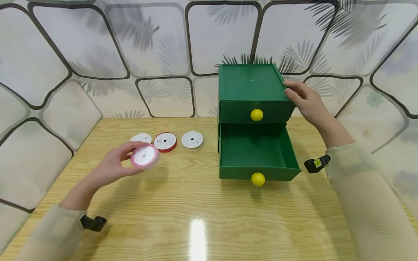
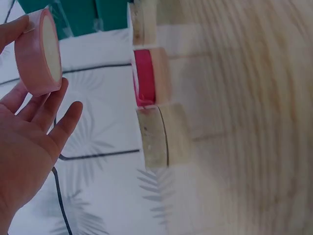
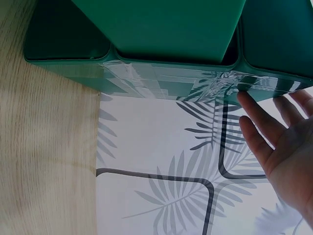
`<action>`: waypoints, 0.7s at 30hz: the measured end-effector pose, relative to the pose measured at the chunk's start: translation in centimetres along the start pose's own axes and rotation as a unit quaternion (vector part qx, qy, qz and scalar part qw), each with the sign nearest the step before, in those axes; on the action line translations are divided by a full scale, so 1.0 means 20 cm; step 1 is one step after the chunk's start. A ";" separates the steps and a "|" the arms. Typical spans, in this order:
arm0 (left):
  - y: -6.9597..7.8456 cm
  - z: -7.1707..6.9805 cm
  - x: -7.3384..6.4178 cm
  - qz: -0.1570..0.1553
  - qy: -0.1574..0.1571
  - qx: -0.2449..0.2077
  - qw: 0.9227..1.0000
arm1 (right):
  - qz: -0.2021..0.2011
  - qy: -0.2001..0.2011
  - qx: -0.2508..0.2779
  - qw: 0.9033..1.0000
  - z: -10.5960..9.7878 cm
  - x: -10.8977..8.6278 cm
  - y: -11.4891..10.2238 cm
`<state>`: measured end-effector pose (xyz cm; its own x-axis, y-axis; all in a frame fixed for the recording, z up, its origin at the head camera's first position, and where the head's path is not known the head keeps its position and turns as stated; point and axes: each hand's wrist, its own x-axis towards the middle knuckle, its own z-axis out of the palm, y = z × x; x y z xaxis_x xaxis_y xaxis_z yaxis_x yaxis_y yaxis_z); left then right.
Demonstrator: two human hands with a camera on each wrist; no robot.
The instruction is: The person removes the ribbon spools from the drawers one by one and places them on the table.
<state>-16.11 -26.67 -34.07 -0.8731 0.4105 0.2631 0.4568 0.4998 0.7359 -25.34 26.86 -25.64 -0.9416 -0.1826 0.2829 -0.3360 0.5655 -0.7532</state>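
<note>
Held between the thumb and fingers of my left hand (image 1: 112,165) is a pink ribbon spool (image 1: 144,156), raised above the table. In the left wrist view the same spool shows its pink ribbon edge and pale side face. My right hand (image 1: 308,103) has its fingertips at the upper right edge of a green drawer cabinet (image 1: 251,83). The right wrist view shows those fingers (image 3: 261,115) loosely extended against the taped side wall. The cabinet's lower drawer (image 1: 254,148) is pulled out with nothing in it, while the upper drawer (image 1: 238,111) is closed.
Behind the left hand, a red ribbon spool (image 1: 165,141) lies between two white-faced spools, one partly hidden (image 1: 139,137) and one at right (image 1: 192,140). Yellow knobs (image 1: 257,115) front both drawers. A patterned covering (image 1: 163,40) rises behind the wooden table (image 1: 156,217).
</note>
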 end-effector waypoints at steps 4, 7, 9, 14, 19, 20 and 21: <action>-0.06 -0.03 -0.02 -0.014 -0.019 0.011 1.000 | -0.001 0.002 -0.003 1.000 0.00 0.00 0.00; -0.11 -0.04 -0.03 -0.026 -0.028 0.012 0.999 | -0.001 0.001 -0.004 1.000 0.00 0.00 0.00; -0.13 -0.05 -0.04 -0.036 -0.032 0.016 0.999 | -0.001 -0.001 -0.005 1.000 0.00 0.00 0.00; -0.19 -0.09 -0.05 -0.074 -0.047 0.030 0.996 | -0.001 0.000 -0.007 1.000 -0.01 0.00 0.00; -0.24 -0.12 -0.07 -0.114 -0.076 0.041 0.990 | -0.003 0.003 -0.006 1.000 0.00 0.00 0.00; -0.25 -0.12 -0.07 -0.119 -0.083 0.043 0.988 | -0.004 0.004 -0.006 1.000 0.00 0.00 0.00; -0.26 -0.12 -0.08 -0.128 -0.090 0.044 0.987 | -0.005 0.005 -0.005 1.000 0.00 0.00 0.00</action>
<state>-17.59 -31.79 -36.82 -0.9207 0.3878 -0.0449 0.2460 0.6656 0.7047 -25.30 26.85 -25.64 -0.9379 -0.1810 0.2959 -0.3451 0.5716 -0.7444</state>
